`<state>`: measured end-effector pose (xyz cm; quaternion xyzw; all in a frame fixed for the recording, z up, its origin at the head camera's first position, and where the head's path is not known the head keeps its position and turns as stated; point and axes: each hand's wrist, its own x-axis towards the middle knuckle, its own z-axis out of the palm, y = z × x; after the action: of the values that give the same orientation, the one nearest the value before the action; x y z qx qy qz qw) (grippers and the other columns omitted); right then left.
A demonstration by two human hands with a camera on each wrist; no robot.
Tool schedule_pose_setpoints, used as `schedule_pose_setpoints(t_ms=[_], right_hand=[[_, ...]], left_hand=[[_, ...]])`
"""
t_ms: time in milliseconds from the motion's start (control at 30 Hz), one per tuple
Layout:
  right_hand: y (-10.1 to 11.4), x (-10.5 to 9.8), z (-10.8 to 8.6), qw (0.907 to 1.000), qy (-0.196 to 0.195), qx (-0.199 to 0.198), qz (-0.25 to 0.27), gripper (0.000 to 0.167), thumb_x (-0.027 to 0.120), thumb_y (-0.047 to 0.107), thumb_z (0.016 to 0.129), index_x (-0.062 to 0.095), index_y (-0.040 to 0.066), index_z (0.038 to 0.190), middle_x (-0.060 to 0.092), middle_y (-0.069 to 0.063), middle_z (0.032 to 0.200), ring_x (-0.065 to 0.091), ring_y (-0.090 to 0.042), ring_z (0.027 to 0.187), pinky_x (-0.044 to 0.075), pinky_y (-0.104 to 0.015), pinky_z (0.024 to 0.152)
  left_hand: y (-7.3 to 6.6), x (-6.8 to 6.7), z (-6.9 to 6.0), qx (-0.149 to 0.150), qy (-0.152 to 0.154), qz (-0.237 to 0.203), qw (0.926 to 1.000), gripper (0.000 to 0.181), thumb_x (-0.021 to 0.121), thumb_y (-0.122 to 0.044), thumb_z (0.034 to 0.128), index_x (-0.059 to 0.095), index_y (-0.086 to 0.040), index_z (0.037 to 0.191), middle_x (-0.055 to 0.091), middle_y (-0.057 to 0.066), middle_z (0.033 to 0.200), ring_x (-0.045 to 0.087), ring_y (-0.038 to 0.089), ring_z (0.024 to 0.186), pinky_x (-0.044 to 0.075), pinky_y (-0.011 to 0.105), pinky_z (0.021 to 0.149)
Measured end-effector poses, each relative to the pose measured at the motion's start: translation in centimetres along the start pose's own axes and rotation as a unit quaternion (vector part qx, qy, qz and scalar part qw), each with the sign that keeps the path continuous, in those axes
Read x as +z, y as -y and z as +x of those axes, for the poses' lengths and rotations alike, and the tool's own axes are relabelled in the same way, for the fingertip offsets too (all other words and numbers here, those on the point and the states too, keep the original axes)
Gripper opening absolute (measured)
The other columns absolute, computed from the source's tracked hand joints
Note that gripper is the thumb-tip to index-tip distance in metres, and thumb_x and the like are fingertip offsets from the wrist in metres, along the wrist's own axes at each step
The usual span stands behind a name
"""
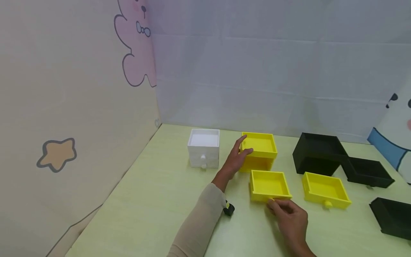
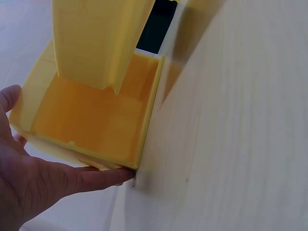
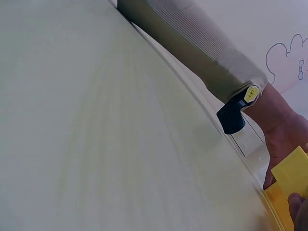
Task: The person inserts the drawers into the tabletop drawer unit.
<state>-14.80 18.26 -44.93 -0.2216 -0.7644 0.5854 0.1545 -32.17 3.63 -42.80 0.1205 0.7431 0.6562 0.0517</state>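
My left hand (image 1: 236, 159) holds the left side of a yellow drawer cabinet (image 1: 257, 165). Its thumb reaches over the top edge, and in the left wrist view a finger stretches along the side wall. The cabinet front gapes, showing a bare cavity. In front of it is a yellow drawer (image 1: 269, 184), whose front knob my right hand (image 1: 290, 217) pinches between thumb and fingers. Seen from the left wrist, that drawer (image 2: 94, 43) is tilted and lies partly across the opening. Only part of the right hand (image 3: 301, 211) shows in the right wrist view.
A second yellow drawer (image 1: 325, 189) lies to the right. Further right stand a black cabinet (image 1: 321, 151) and two black drawers, one near (image 1: 393, 217) and one farther (image 1: 367, 171). A white cabinet (image 1: 203, 153) with knobs stands at the left. Behind the table (image 1: 144, 210) hangs pale cloth.
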Motion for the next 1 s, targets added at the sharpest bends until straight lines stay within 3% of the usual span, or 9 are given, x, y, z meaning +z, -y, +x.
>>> schedule_pose_setpoints(t_ms=[533,1000], right_hand=[[0.5,2.6,1.0,0.9997,0.021,-0.012,-0.008,0.017,0.078,0.014,0.084,0.075,0.000,0.092,0.074,-0.006,0.082,0.066,-0.007,0.068,0.053,-0.018,0.061],[0.5,3.1,1.9,0.9995,0.030,-0.004,-0.008,0.021,0.079,0.019,0.084,0.075,0.000,0.095,0.074,-0.005,0.081,0.066,-0.008,0.069,0.054,-0.018,0.063]], left_hand=[[0.1,-0.5,0.5,0.016,0.019,-0.015,0.9996,0.052,0.052,-0.038,0.1000,0.037,-0.045,0.149,0.024,-0.009,0.161,0.038,0.031,0.138,0.035,0.052,0.108],[0.4,-0.5,0.4,0.014,0.022,-0.023,0.9994,0.052,0.053,-0.040,0.1001,0.037,-0.045,0.149,0.024,-0.008,0.161,0.035,0.030,0.141,0.034,0.052,0.109]])
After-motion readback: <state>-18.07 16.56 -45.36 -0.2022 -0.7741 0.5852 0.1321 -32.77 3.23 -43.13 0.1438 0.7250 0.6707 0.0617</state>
